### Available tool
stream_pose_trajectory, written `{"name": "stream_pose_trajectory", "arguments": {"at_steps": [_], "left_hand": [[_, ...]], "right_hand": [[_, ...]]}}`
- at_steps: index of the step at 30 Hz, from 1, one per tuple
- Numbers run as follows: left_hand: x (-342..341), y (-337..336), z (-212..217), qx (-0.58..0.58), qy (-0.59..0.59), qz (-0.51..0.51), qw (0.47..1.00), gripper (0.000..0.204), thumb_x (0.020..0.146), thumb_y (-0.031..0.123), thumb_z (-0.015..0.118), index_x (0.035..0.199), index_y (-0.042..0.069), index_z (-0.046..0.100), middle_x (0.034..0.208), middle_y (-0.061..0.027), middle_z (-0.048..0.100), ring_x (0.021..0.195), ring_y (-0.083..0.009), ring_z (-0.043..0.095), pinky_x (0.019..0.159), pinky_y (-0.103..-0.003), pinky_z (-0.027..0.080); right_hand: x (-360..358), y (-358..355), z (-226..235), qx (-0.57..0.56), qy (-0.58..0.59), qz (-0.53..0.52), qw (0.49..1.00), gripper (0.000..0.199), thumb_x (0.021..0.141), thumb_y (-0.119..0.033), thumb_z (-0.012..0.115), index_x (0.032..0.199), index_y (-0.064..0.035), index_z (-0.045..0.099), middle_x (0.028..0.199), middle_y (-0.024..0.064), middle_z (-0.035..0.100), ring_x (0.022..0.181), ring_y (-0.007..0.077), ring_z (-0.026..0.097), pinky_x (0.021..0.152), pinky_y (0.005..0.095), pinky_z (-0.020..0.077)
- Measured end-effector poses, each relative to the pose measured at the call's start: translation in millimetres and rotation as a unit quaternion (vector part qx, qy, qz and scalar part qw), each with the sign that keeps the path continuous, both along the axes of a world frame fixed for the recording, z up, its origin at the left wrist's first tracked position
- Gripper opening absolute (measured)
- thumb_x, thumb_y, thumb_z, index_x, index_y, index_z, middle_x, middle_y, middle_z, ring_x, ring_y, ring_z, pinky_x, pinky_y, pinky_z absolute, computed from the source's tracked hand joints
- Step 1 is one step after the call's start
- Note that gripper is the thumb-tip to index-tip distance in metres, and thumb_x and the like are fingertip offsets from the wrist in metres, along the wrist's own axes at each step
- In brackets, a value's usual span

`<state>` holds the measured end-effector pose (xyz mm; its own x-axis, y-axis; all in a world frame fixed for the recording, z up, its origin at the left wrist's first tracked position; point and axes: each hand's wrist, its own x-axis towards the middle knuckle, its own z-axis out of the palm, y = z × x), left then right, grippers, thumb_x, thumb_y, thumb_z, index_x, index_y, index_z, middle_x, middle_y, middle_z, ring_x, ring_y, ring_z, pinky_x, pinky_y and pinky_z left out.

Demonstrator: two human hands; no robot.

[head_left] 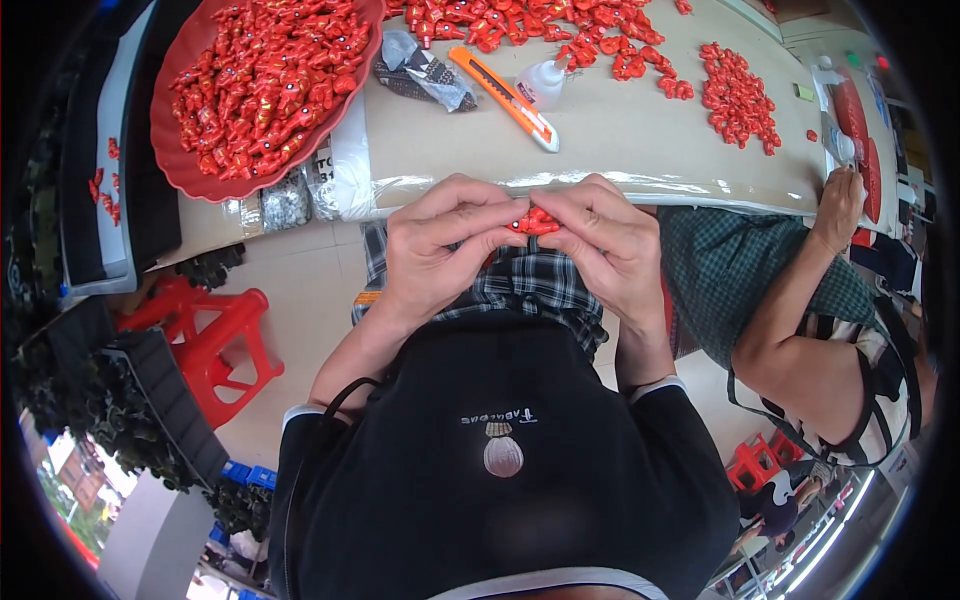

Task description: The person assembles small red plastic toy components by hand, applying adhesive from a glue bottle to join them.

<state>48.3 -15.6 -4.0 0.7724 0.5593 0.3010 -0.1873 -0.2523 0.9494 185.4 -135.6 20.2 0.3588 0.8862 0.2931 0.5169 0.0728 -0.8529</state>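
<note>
A small red plastic part [535,222] is pinched between the fingertips of both hands, just in front of the table's near edge and above my lap. My left hand [440,245] holds it from the left with thumb and fingers closed on it. My right hand [605,240] grips it from the right. A large red tray [170,160] heaped with the same red parts sits at the table's left. More red parts [738,95] lie in loose piles across the far and right side of the table.
An orange utility knife [505,97], a small white glue bottle [543,82] and a crumpled plastic bag [420,70] lie on the beige table [620,150]. A person in green checked shorts [740,270] sits at my right. A red stool [215,340] stands at lower left.
</note>
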Motion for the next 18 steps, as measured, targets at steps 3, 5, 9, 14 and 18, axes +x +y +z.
{"name": "stream_pose_trajectory", "arguments": {"at_steps": [3, 5, 9, 14, 18], "left_hand": [[0, 0, -1, -0.003, -0.009, -0.004, 1.000, 0.030, 0.065, -0.007, 0.069, 0.093, 0.002, 0.067, 0.085, -0.0087, 0.061, 0.072, -0.0141, 0.059, 0.058, -0.023, 0.048], [0, 0, -3, 0.022, -0.023, 0.001, 1.000, 0.032, 0.064, -0.006, 0.070, 0.094, 0.004, 0.068, 0.084, -0.0082, 0.061, 0.070, -0.0139, 0.057, 0.056, -0.024, 0.048], [0, 1, -4, 0.050, -0.031, 0.011, 0.998, 0.033, 0.062, -0.005, 0.071, 0.094, 0.004, 0.068, 0.081, -0.0078, 0.061, 0.068, -0.0144, 0.056, 0.054, -0.024, 0.047], [0, 1, -7, 0.070, -0.025, 0.025, 0.997, 0.034, 0.060, -0.005, 0.072, 0.092, 0.004, 0.068, 0.078, -0.0080, 0.061, 0.067, -0.0156, 0.056, 0.053, -0.024, 0.046], [0, 1, -8, 0.066, -0.029, 0.027, 0.997, 0.033, 0.060, -0.005, 0.072, 0.092, 0.004, 0.068, 0.078, -0.0081, 0.062, 0.067, -0.0154, 0.056, 0.053, -0.024, 0.045]], "right_hand": [[-3, 0, -3, 0.003, 0.014, 0.007, 1.000, 0.033, 0.069, -0.001, 0.067, 0.102, -0.0013, 0.063, 0.082, 0.0093, 0.063, 0.070, 0.0204, 0.056, 0.065, 0.0284, 0.0451], [-7, -1, -5, 0.012, 0.045, -0.002, 0.999, 0.033, 0.069, 0.000, 0.066, 0.102, -0.0013, 0.063, 0.081, 0.0093, 0.062, 0.071, 0.0202, 0.056, 0.065, 0.0280, 0.0448], [-12, 0, -7, -0.001, 0.062, -0.013, 0.998, 0.033, 0.070, 0.000, 0.065, 0.103, -0.0012, 0.063, 0.080, 0.0092, 0.062, 0.072, 0.0196, 0.056, 0.066, 0.0278, 0.0446], [-17, -1, -11, -0.013, 0.106, -0.029, 0.994, 0.032, 0.072, 0.001, 0.064, 0.105, -0.0010, 0.062, 0.082, 0.0092, 0.061, 0.074, 0.0191, 0.055, 0.066, 0.0275, 0.0444], [-17, -1, -11, -0.019, 0.111, -0.029, 0.993, 0.032, 0.073, 0.002, 0.063, 0.105, -0.0011, 0.062, 0.083, 0.0096, 0.060, 0.075, 0.0193, 0.055, 0.065, 0.0275, 0.0444]]}}
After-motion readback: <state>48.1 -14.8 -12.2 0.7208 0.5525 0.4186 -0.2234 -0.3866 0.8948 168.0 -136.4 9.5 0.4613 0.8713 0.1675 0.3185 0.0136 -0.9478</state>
